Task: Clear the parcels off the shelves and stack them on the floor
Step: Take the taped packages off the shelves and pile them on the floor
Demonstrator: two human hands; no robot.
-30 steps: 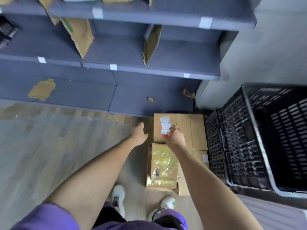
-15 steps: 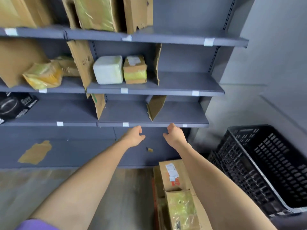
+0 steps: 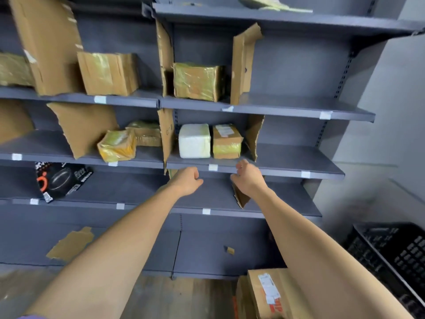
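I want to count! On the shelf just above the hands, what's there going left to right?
Big torn cardboard sheet → yellow-taped parcel → cardboard divider → white parcel → brown parcel with a label → another torn divider.
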